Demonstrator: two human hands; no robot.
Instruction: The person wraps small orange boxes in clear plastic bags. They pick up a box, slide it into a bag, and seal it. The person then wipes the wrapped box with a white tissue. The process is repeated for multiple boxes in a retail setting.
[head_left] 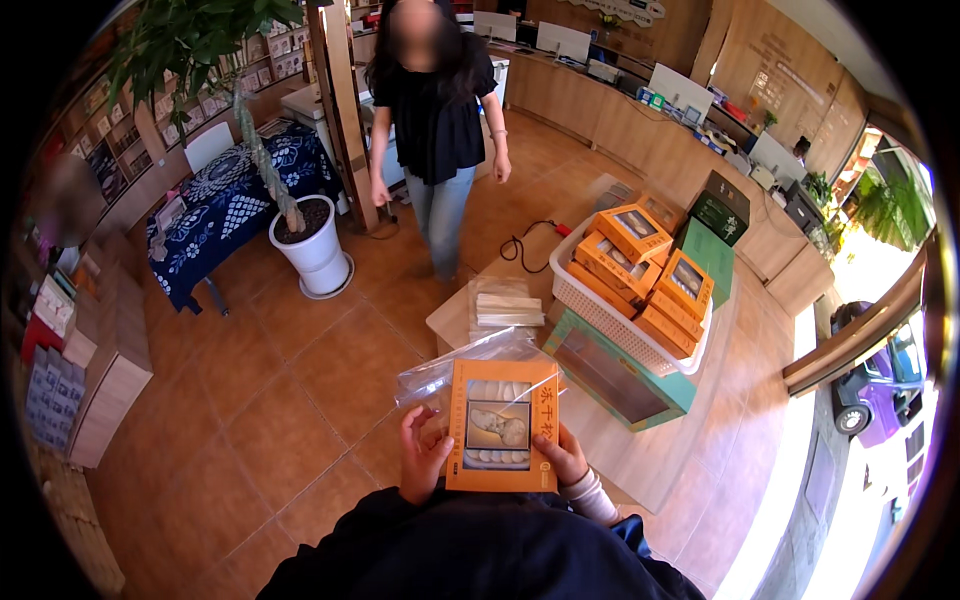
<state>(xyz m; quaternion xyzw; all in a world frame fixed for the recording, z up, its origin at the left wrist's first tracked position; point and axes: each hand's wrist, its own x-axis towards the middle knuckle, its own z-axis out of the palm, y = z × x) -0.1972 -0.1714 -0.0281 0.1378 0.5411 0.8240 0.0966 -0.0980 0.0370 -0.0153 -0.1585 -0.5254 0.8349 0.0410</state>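
Note:
An orange box [456, 400] with a clear front window stands upright in front of my body; pale sliced pieces show through the window. My left hand [424, 456] grips its left edge, the thumb against the side and the fingers curled near some clear film. My right hand [563, 456] clasps the lower right side, thumb on the front face. Behind and above the box spreads a clear plastic bag [425, 380]; whether the box is inside it, I cannot tell. More flat clear bags [508, 303] lie stacked on the table just beyond.
A white basket [640, 345] heaped with similar orange boxes [634, 232] stands right on the low table [640, 465], by green boxes [708, 258]. One person [430, 120] in black faces me across the floor. A potted tree [312, 250] stands left; a counter [610, 130] runs behind.

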